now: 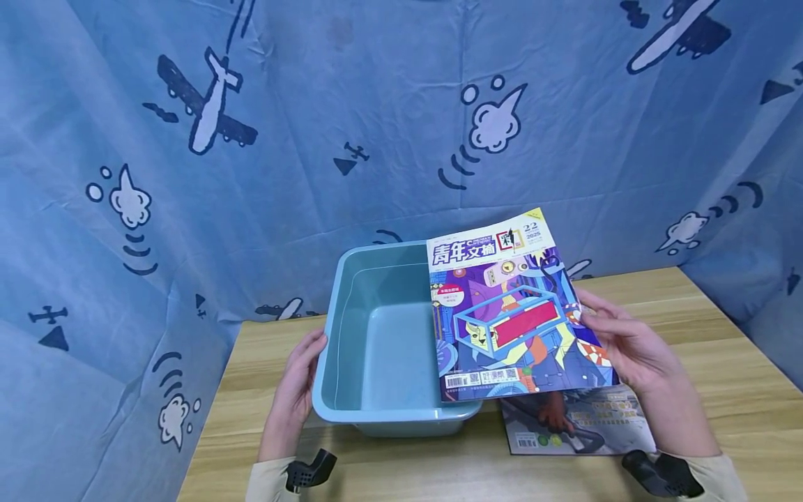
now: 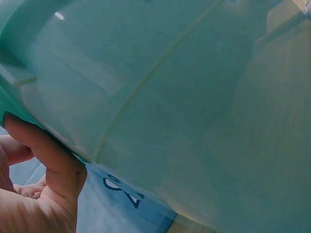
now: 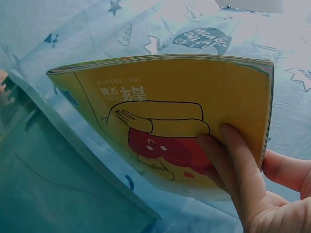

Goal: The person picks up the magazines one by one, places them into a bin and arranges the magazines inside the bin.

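My right hand (image 1: pixel 627 341) pinches a magazine (image 1: pixel 502 321) by its right edge, thumb on the colourful front and fingers spread over the back. That yellow back cover (image 3: pixel 170 87), with a red drawing, faces the right wrist view. The magazine is held over the right side of a blue-green plastic basin (image 1: pixel 401 348), hiding much of its right rim. At the basin's left side, my left hand (image 1: pixel 297 383) grips the rim with bent fingers (image 2: pixel 53 155). The visible part of the basin's inside holds nothing.
A second magazine (image 1: pixel 571 422) with a dark grey cover lies on the wooden table (image 1: pixel 251 362) beneath my right hand, partly covered from view. Blue cloth (image 1: pixel 376 125) printed with planes and clouds hangs behind the table and along both sides.
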`<control>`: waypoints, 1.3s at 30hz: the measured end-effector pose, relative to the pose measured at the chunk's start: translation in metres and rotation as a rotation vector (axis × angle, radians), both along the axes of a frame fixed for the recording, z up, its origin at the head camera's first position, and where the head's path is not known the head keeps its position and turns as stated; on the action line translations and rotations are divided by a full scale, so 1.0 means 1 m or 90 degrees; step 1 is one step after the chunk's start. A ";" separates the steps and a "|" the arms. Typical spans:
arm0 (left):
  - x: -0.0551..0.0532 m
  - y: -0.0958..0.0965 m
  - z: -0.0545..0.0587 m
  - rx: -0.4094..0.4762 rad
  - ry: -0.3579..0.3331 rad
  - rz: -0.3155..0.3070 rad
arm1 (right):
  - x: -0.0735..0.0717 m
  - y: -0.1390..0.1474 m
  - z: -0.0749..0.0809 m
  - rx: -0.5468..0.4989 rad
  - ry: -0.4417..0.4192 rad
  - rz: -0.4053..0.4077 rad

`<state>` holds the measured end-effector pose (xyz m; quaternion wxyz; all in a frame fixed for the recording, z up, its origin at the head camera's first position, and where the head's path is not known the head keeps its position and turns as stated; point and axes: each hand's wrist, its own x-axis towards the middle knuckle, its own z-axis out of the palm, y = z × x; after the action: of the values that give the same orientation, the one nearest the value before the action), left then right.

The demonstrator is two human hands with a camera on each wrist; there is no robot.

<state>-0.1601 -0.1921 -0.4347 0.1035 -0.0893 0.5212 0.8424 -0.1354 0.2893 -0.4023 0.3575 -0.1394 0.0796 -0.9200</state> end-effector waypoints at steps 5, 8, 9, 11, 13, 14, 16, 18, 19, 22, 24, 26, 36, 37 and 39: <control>-0.003 0.006 0.000 0.005 -0.006 -0.009 | 0.002 0.000 0.001 0.003 -0.009 -0.010; -0.004 0.010 0.000 0.007 -0.006 -0.014 | 0.002 -0.001 0.001 0.004 -0.008 -0.012; -0.005 0.011 0.000 0.009 -0.005 -0.015 | 0.002 -0.001 0.001 0.001 -0.008 -0.011; -0.006 0.013 -0.001 0.013 0.000 -0.018 | 0.002 -0.001 0.002 0.001 -0.004 -0.011; -0.007 0.015 -0.001 0.014 0.006 -0.021 | 0.002 -0.002 0.002 0.000 0.001 -0.012; -0.008 0.017 -0.001 0.014 0.009 -0.022 | 0.002 -0.002 0.002 0.001 0.003 -0.014; -0.009 0.019 -0.001 0.014 0.010 -0.025 | 0.003 -0.002 0.002 0.006 0.004 -0.018; -0.010 0.021 -0.002 0.015 0.008 -0.026 | 0.003 -0.002 0.003 0.009 0.000 -0.025; -0.011 0.022 -0.002 0.015 0.006 -0.027 | 0.004 -0.002 0.003 0.010 -0.003 -0.027; -0.012 0.025 -0.002 0.016 0.001 -0.027 | 0.005 -0.002 0.004 0.014 -0.014 -0.036; -0.013 0.027 -0.002 0.015 -0.001 -0.026 | 0.005 -0.001 0.005 0.013 -0.019 -0.039; -0.012 0.029 -0.001 0.014 -0.002 -0.023 | 0.006 -0.001 0.005 0.015 -0.023 -0.040; -0.008 0.037 0.001 0.018 0.010 -0.026 | 0.005 0.000 0.005 0.027 -0.018 -0.051; -0.008 0.038 0.001 0.019 0.011 -0.026 | 0.005 0.000 0.005 0.026 -0.017 -0.050; -0.007 0.040 0.001 0.020 0.011 -0.021 | 0.005 0.000 0.005 0.029 -0.015 -0.051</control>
<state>-0.1669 -0.1519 -0.4334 0.1144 -0.0717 0.5100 0.8495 -0.1307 0.2896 -0.3974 0.3243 -0.1174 0.1018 -0.9331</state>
